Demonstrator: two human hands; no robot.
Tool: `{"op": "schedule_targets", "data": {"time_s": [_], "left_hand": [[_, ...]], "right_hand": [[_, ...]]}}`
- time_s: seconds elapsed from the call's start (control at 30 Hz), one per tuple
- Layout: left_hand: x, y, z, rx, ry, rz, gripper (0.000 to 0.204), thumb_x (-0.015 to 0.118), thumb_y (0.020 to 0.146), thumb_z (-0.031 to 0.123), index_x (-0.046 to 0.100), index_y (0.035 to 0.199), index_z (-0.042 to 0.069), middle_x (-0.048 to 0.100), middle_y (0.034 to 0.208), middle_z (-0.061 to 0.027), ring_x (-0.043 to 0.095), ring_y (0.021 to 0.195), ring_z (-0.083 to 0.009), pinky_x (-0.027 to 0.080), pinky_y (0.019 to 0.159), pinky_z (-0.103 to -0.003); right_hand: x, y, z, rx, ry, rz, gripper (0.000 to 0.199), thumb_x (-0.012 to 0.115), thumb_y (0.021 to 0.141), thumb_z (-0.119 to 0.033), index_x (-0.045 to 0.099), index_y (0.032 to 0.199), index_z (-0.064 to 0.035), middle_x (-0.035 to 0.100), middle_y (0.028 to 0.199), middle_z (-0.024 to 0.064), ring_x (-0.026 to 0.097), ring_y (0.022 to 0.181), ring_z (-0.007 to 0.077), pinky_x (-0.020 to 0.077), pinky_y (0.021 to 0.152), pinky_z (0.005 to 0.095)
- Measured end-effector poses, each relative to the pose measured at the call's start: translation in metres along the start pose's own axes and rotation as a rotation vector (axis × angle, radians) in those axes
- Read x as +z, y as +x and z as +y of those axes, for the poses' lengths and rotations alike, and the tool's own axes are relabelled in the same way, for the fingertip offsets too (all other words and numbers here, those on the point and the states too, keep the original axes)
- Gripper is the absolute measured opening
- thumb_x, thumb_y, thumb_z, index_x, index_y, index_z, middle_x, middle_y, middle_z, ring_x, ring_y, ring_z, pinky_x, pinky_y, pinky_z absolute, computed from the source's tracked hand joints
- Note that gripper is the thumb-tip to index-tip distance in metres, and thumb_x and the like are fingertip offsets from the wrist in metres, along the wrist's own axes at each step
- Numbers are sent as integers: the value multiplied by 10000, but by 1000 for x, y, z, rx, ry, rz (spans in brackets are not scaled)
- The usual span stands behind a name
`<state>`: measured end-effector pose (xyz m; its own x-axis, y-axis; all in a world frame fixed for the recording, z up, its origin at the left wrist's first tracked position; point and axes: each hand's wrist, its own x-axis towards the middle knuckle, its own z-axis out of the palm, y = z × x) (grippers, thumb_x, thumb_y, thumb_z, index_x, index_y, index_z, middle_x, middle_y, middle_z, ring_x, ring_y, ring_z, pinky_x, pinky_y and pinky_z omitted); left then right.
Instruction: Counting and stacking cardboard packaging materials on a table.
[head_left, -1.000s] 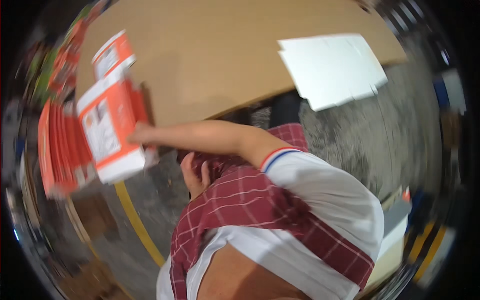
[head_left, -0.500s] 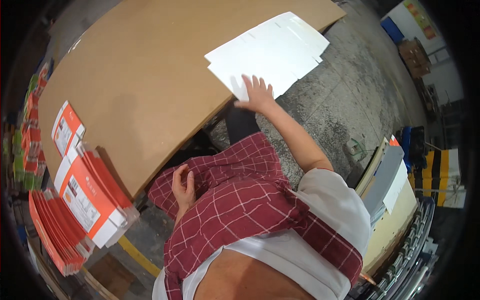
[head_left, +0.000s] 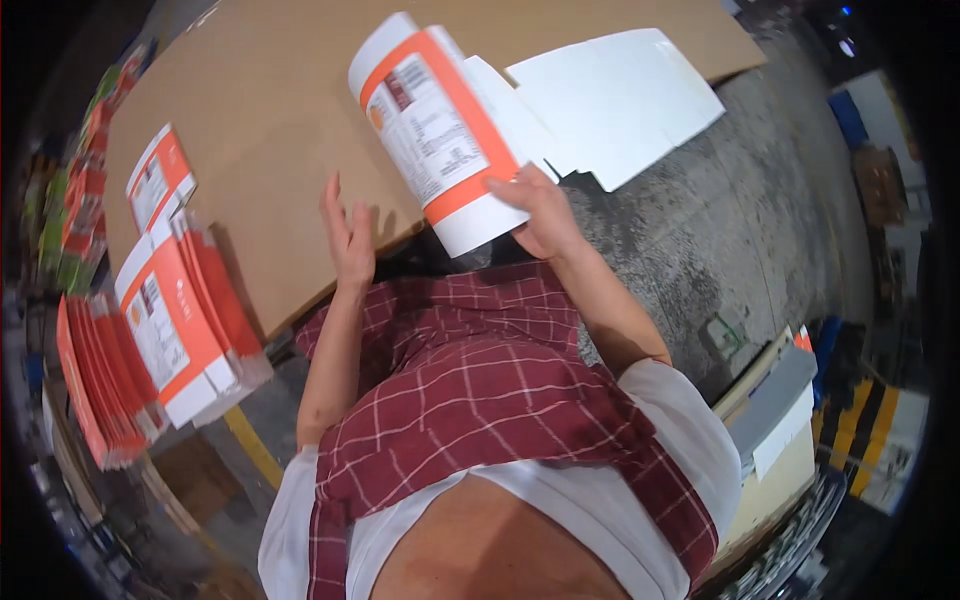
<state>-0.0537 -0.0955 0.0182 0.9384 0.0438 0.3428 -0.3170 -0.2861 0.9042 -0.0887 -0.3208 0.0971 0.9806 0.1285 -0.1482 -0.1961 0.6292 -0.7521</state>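
The person's right grip (head_left: pixel 545 212) pinches the near right corner of a curved orange-and-white card sheet (head_left: pixel 430 140), which extends forward and left from that grip, above the brown table (head_left: pixel 270 60). The left grip (head_left: pixel 350 240) is raised with fingers spread, just left of the sheet and apart from it. Flat white card (head_left: pixel 620 110) lies beyond and right of the right grip; stacked orange-and-white cards (head_left: pixel 165 320) sit left of the left grip.
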Motion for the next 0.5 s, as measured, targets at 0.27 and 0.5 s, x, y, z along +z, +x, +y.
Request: {"op": "schedule_targets", "data": {"time_s": [0.27, 0.5], "left_hand": [[31, 42, -35, 14, 572, -218, 607, 431, 849, 428, 271, 1315, 73, 193, 1371, -214, 148, 1289, -340, 150, 976, -574], [43, 34, -32, -37, 1020, -352, 643, 399, 838, 496, 267, 1324, 98, 207, 1381, -185, 140, 1300, -297, 142, 949, -624]], "right_hand": [[-52, 20, 77, 236, 122, 124, 382, 478, 838, -117, 403, 1163, 70, 532, 1093, 169, 579, 916, 263, 481, 798, 356], [-115, -21, 57, 20, -1254, 597, 466, 396, 885, -409, 585, 702, -24, 600, 627, 67, 557, 495, 161, 404, 446, 316]]}}
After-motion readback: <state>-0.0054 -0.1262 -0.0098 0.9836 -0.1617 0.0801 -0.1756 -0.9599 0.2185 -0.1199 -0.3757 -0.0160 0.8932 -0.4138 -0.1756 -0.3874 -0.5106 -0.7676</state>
